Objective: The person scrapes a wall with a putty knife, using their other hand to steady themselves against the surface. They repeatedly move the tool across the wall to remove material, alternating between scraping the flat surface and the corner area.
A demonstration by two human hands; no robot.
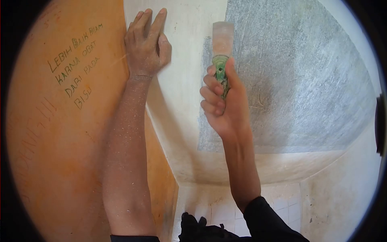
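Observation:
My right hand (pixel 225 101) is wrapped round the green handle of a putty knife (pixel 223 38), its wide blade pointing up. The blade overlaps the left edge of a rough grey patch (pixel 290 80) on the white wall (pixel 189 24). Up at the left, my left hand (pixel 147 44) lies against the white wall beside the orange wall, fingers stretched out and holding nothing. Pale specks of dust dot the left forearm.
An orange wall (pixel 60 141) with handwritten lettering stands on the left and meets the white wall at a corner. Below is a pale tiled floor (pixel 288 209). Something black (pixel 205 232) shows at the bottom middle. A dark object (pixel 380 125) sits at the right edge.

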